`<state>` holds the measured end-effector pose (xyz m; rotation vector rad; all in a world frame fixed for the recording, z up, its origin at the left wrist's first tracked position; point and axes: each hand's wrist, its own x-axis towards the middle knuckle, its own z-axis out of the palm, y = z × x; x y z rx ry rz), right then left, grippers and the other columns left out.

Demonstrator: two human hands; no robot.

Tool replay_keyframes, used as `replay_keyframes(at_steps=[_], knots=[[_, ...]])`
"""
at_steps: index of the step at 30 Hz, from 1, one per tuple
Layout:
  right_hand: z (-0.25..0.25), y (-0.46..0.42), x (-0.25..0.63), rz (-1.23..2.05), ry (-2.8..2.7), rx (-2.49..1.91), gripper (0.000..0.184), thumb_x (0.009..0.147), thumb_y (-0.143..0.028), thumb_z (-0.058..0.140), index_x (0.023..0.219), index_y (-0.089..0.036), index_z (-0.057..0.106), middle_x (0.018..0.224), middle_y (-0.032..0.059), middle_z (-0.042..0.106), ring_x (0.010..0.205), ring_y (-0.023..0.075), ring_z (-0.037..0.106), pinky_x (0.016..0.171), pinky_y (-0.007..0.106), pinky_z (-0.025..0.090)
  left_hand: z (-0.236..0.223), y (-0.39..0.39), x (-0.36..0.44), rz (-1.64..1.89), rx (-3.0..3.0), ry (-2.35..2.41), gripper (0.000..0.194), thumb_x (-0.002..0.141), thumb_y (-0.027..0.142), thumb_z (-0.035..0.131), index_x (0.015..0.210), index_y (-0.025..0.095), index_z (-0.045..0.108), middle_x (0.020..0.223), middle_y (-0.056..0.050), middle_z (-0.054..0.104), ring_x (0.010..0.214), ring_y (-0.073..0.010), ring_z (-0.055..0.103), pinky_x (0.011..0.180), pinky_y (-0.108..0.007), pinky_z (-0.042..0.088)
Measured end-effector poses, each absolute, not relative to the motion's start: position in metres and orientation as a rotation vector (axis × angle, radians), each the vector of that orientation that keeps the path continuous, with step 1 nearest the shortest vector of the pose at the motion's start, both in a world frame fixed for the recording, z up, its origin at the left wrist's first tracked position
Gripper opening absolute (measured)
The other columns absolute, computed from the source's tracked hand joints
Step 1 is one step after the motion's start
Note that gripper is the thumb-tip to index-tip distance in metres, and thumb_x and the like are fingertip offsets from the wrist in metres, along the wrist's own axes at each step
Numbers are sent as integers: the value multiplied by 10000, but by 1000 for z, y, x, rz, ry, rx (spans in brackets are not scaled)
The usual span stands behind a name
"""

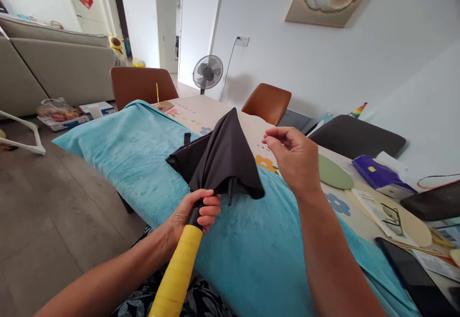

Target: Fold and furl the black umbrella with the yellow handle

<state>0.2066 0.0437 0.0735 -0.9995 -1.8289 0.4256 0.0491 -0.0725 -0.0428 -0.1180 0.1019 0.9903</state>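
Observation:
A black umbrella (230, 154) with loosely gathered folds of fabric lies over the blue cloth, its narrow end pointing away from me. Its thick handle (178, 269) is wrapped in yellow tape and reaches down toward my lap. My left hand (197, 211) is closed around the black neck between handle and canopy. A black rib end (230, 190) pokes out below the fabric edge, and a short black strap (187, 138) sticks up on the left. My right hand (293, 159) hovers to the right of the canopy, apart from it, fingers curled and thumb near the index finger, with nothing visible in them.
A blue towel-like cloth (118, 144) covers the near side of the table (223, 104). At right are a phone (413, 274), eyeglasses (391, 219), a purple packet (377, 175) and a green mat (334, 171). Brown chairs (268, 104) and a fan (208, 73) stand beyond.

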Motion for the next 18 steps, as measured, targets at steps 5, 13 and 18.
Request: replay_keyframes(at_steps=[5,13,18], knots=[[80,42,219,609,-2272,-1175,281,749,-344,584,996,-226,647,1030,49,644,934,227,604,795,376,484,-40,-73,45,1006,-160,104,119,809,131,446,702,153,400,523,54,358,376,-44,363,303,-142,318],[80,29,210,693,-2678,-1243,409,754,-329,561,1156,-259,571,1194,46,572,1038,247,555,793,326,465,-39,-73,47,1023,-145,151,44,801,121,457,797,134,415,555,59,361,395,-42,371,303,-140,307],[73,29,207,656,-2734,-1278,589,710,-361,603,1268,-228,470,1305,73,483,1133,256,496,845,331,443,-40,-73,47,1023,-143,159,54,803,125,452,784,143,405,554,58,360,398,-42,375,307,-139,303]])
